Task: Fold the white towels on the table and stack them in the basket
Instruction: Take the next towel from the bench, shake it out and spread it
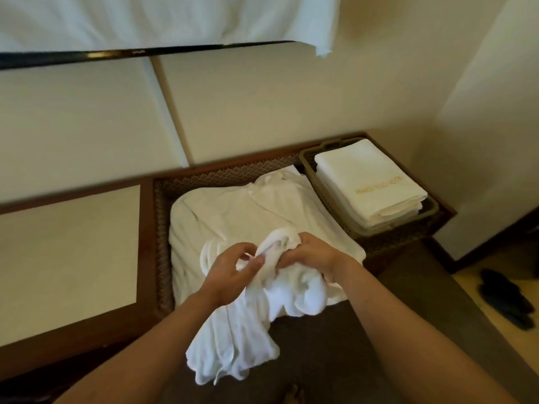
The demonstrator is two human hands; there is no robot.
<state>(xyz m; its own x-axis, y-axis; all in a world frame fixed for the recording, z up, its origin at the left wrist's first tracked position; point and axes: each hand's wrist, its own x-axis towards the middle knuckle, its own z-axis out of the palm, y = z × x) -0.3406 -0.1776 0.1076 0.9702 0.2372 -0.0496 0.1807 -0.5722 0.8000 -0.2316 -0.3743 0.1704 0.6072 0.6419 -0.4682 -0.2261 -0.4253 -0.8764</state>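
Observation:
A crumpled white towel [242, 325] hangs bunched between both my hands over the table's near edge, its loose end drooping towards me. My left hand [233, 272] pinches a fold of it between thumb and fingers. My right hand [309, 253] grips the bunched top edge. Beneath it a pile of white towels [233, 211] lies spread on the dark wooden table [221, 174]. At the back right stands a brown woven basket [326, 196] with a stack of folded white towels [370, 182] that carries gold lettering.
A cream panel with a wooden frame [67, 255] lies left of the table. Cream wall panels rise behind. A white cloth [175, 18] hangs over a dark rail at the top. Dark slippers [504, 298] sit on the floor at the right.

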